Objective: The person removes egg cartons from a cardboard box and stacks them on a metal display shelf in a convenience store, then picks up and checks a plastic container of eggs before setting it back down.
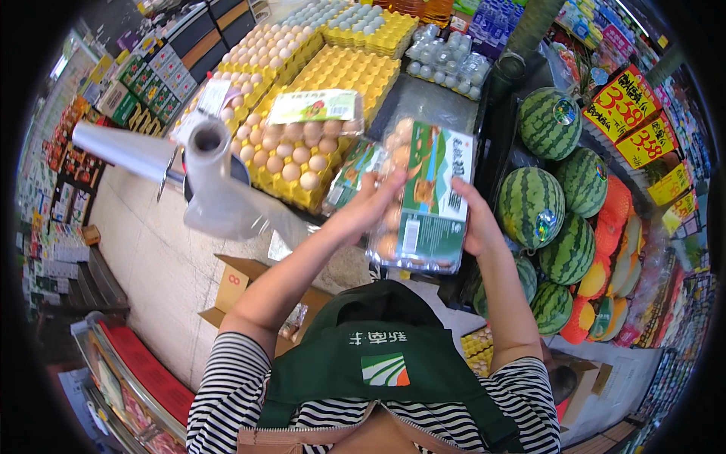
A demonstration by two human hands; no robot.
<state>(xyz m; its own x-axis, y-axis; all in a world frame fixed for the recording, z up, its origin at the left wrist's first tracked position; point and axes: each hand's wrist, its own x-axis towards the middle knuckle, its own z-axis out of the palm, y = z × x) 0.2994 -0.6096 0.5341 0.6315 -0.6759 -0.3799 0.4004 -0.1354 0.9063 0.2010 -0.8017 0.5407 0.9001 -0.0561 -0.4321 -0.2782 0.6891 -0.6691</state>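
Observation:
Between my two hands is a clear plastic carton of brown eggs with a green and white printed paper sleeve. My left hand grips its left side, the thumb lying on top. My right hand holds the right edge, thumb against the sleeve. Just left of it, a similar green-labelled carton lies partly hidden under my left hand. Another clear egg carton with a pale label rests on loose brown eggs in a yellow tray.
A roll of clear plastic bags stands on a holder at left. Stacked yellow egg trays fill the back, near clear cartons of pale eggs. Watermelons lie right, past a dark post. An open cardboard box sits on the floor.

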